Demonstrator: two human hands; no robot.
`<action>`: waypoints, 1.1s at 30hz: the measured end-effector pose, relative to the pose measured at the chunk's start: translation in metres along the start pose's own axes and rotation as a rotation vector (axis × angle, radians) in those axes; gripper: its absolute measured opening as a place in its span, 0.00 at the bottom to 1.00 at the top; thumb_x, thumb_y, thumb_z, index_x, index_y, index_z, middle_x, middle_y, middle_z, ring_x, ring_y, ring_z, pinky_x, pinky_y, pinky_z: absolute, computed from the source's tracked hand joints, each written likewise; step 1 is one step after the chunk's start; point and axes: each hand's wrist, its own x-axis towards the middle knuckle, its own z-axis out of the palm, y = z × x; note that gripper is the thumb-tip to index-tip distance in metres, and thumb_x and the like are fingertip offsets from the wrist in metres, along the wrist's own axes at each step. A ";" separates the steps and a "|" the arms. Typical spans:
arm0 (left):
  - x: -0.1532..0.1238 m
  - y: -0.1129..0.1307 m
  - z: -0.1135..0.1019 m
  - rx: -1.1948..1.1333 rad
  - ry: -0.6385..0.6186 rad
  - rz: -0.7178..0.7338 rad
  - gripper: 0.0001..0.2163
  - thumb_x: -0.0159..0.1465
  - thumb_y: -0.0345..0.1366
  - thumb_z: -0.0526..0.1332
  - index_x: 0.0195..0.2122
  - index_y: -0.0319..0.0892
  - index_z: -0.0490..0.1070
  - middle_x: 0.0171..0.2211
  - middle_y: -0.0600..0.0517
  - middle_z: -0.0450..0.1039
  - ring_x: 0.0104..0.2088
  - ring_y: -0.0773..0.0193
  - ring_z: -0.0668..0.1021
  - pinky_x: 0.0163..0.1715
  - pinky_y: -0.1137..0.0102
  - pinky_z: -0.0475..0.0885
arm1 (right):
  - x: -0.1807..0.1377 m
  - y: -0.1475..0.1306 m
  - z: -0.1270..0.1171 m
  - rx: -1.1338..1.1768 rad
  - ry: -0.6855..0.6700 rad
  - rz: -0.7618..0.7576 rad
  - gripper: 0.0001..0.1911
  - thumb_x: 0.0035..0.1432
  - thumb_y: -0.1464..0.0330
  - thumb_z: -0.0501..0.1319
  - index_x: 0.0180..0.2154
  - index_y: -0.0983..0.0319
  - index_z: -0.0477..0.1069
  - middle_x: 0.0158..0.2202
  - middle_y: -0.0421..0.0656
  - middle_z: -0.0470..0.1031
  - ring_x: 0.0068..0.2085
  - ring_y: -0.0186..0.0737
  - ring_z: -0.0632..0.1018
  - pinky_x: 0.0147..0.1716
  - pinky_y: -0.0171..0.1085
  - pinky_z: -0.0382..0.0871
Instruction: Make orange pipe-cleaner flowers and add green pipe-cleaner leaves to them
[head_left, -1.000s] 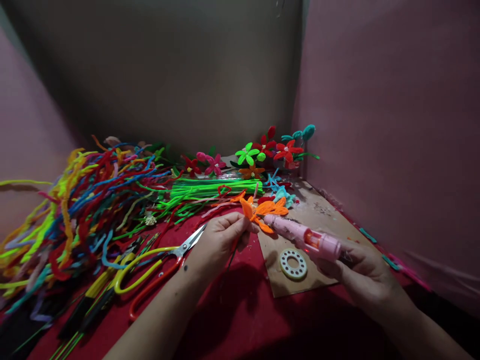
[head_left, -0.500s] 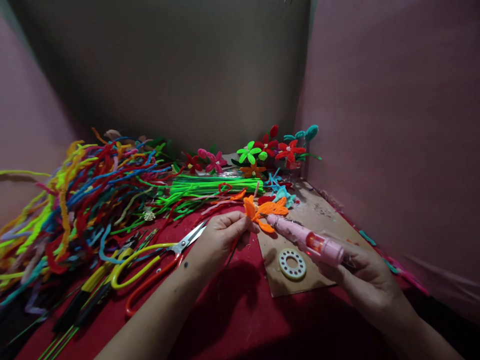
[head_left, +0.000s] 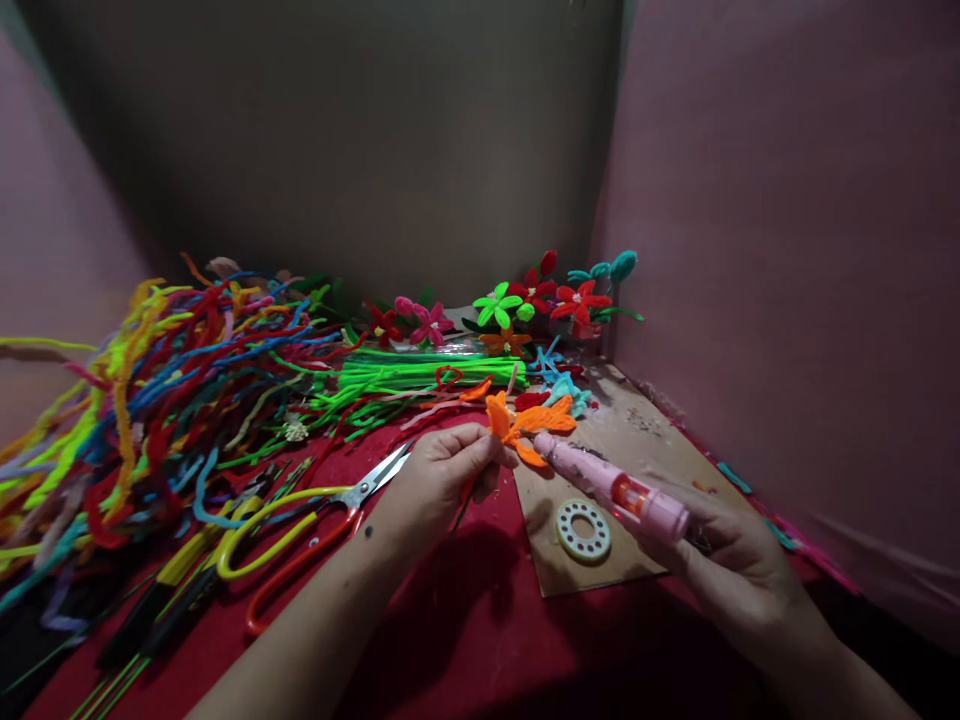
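Note:
My left hand (head_left: 442, 475) pinches the base of an orange pipe-cleaner flower (head_left: 525, 420), whose dark stem runs down under my palm. My right hand (head_left: 724, 565) grips a pink pen-shaped glue gun (head_left: 611, 482) with an orange-lit window. Its tip touches the flower's underside. Both hands hover over a red cloth (head_left: 480, 630) at the edge of a brown cardboard sheet (head_left: 637, 440).
A big tangle of coloured pipe cleaners (head_left: 142, 400) fills the left. Scissors (head_left: 300, 520) with yellow and red handles lie beside my left wrist. A white ring (head_left: 583, 529) rests on the cardboard. Finished flowers (head_left: 525, 300) and green stems (head_left: 427, 373) stand at the back; pink walls close in.
The glue gun's tip has shifted slightly along the flower's base. My left hand keeps its pinch in much the same place.

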 end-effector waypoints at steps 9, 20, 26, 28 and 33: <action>0.002 0.005 -0.005 -0.185 0.094 0.033 0.11 0.56 0.41 0.62 0.26 0.36 0.73 0.19 0.54 0.64 0.19 0.74 0.62 0.19 0.77 0.55 | -0.005 0.015 -0.026 -0.333 0.020 -0.169 0.20 0.57 0.72 0.55 0.51 0.54 0.65 0.47 0.45 0.72 0.47 0.44 0.74 0.43 0.39 0.70; 0.004 0.001 -0.006 -0.290 0.044 -0.018 0.10 0.56 0.38 0.63 0.27 0.35 0.73 0.23 0.51 0.68 0.20 0.75 0.64 0.20 0.78 0.58 | 0.024 0.098 -0.073 -0.958 -0.010 -0.129 0.17 0.58 0.73 0.49 0.49 0.66 0.65 0.42 0.52 0.69 0.43 0.47 0.70 0.40 0.45 0.68; 0.002 -0.002 -0.005 -0.360 0.001 -0.005 0.09 0.58 0.37 0.61 0.27 0.35 0.73 0.26 0.50 0.70 0.21 0.75 0.66 0.20 0.78 0.59 | 0.030 0.073 -0.065 -0.965 0.024 -0.095 0.14 0.54 0.73 0.53 0.42 0.63 0.70 0.44 0.52 0.68 0.42 0.49 0.68 0.40 0.50 0.65; 0.001 -0.002 -0.003 -0.392 -0.022 -0.010 0.09 0.58 0.37 0.60 0.26 0.35 0.73 0.26 0.49 0.71 0.20 0.75 0.66 0.20 0.78 0.59 | 0.032 0.050 -0.047 -0.735 0.064 -0.124 0.13 0.53 0.75 0.54 0.41 0.63 0.70 0.45 0.51 0.68 0.45 0.48 0.68 0.43 0.49 0.64; -0.003 0.001 0.003 -0.438 -0.105 -0.026 0.09 0.59 0.35 0.59 0.26 0.35 0.72 0.28 0.48 0.72 0.20 0.74 0.67 0.21 0.77 0.60 | 0.054 0.001 0.017 0.215 0.089 0.067 0.15 0.54 0.71 0.58 0.45 0.59 0.65 0.37 0.44 0.70 0.38 0.38 0.73 0.38 0.40 0.69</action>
